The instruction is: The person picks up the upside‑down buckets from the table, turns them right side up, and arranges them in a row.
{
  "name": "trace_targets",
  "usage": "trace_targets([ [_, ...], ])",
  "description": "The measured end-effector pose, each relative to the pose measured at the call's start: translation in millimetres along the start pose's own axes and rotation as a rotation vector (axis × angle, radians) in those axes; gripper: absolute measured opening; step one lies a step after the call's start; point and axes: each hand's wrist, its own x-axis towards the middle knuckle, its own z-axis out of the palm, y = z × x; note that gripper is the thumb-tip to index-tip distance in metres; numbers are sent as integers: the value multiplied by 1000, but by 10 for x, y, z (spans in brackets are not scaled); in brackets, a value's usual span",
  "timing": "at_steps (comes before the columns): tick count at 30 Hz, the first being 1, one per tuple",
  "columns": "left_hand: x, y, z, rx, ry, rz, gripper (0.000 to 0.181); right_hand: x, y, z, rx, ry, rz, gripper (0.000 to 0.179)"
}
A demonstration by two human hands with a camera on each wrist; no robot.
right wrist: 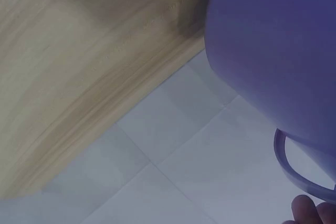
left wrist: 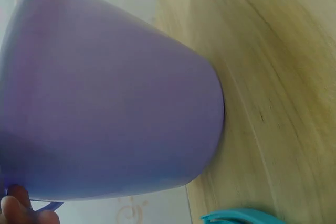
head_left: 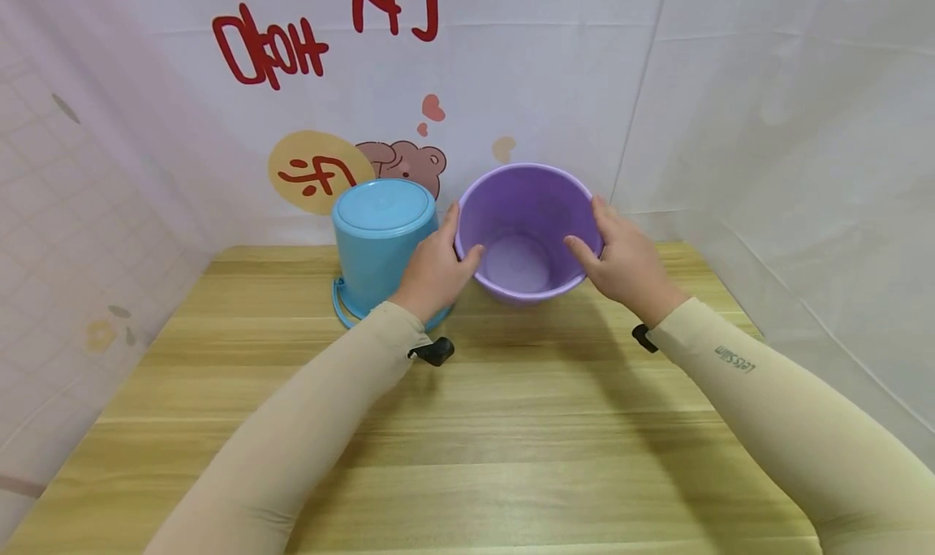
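A purple plastic bucket is held by both hands, its mouth tipped toward me and its inside bare. My left hand grips the left side of the rim, thumb inside. On the rim's right side, my right hand holds it the same way. The bucket's outer wall fills much of the left wrist view, its base close over the table. Its looped handle hangs at the far side in the right wrist view. A light blue bucket stands upside down just left, partly behind my left hand.
The blue bucket's handle lies against the wooden tabletop. A white printed curtain hangs behind the table's back edge, and plain white cloth hangs along the right. Black straps circle the wrists.
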Motion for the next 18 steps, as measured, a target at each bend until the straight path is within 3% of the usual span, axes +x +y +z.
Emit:
trace_targets([
  [6,40,-11,-22,-20,-45,-68,80,-78,-26,42,-57,88,-82,95],
  [11,73,-29,-29,-24,-68,-53,85,-105,7,50,-52,12,-62,114],
  [18,43,-24,-42,-13,-201,-52,116,-59,83,24,12,-46,-69,121],
])
